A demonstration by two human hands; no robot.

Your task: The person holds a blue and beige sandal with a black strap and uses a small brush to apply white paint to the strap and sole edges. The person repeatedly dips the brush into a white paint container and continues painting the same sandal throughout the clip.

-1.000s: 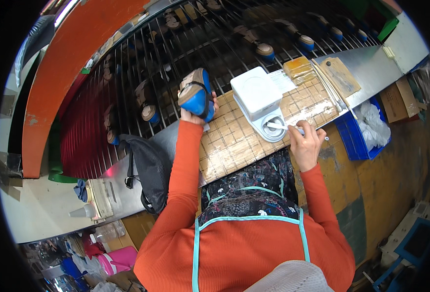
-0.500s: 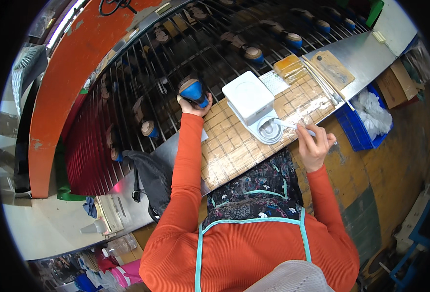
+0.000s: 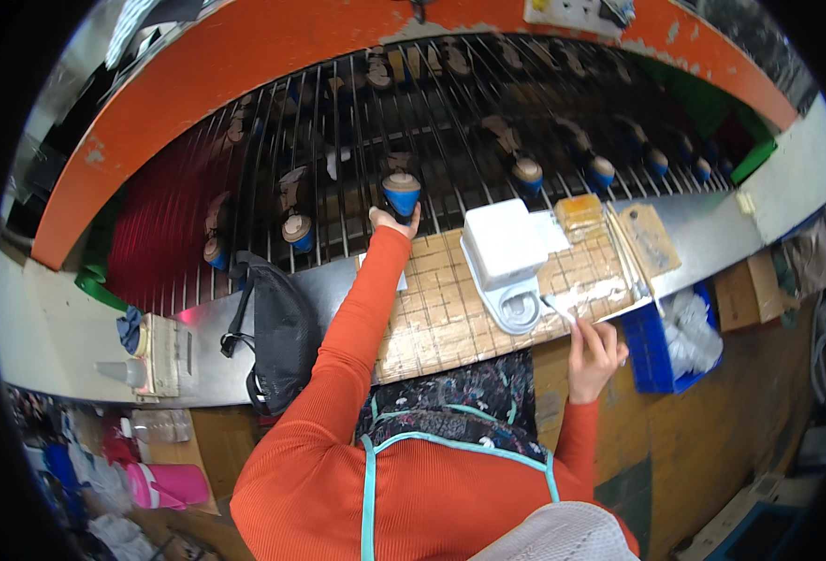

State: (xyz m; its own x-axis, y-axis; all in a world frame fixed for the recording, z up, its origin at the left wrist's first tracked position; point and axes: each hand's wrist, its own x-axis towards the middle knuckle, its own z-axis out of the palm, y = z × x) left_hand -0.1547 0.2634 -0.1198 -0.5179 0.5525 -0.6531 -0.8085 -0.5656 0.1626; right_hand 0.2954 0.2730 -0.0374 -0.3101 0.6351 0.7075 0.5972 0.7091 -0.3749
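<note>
My left hand (image 3: 395,221) is closed around a shoe on a blue last (image 3: 402,194), at the near edge of the rod rack. The shoe's tan heel end faces up, and its far part is hard to make out against the dark rack. In my right hand (image 3: 594,360), a thin white-handled brush (image 3: 561,309) is pinched between thumb and fingers. Its tip is just right of the round cup (image 3: 518,307) at the front of a white dispenser (image 3: 504,241). The dispenser stands on a taped cardboard sheet (image 3: 432,323) between my hands.
Several more shoes on blue lasts (image 3: 527,174) lie across the metal rods (image 3: 450,201). A black bag (image 3: 282,327) lies left of my left arm. Thin sticks (image 3: 626,252), an amber block (image 3: 579,217) and a tan board (image 3: 650,238) lie at the right. A blue bin (image 3: 650,351) stands below the bench edge.
The view has turned and shifted. My left hand has carried the shoe farther over the rack, straightening the arm. The brush tip has come out of the cup to its right side.
</note>
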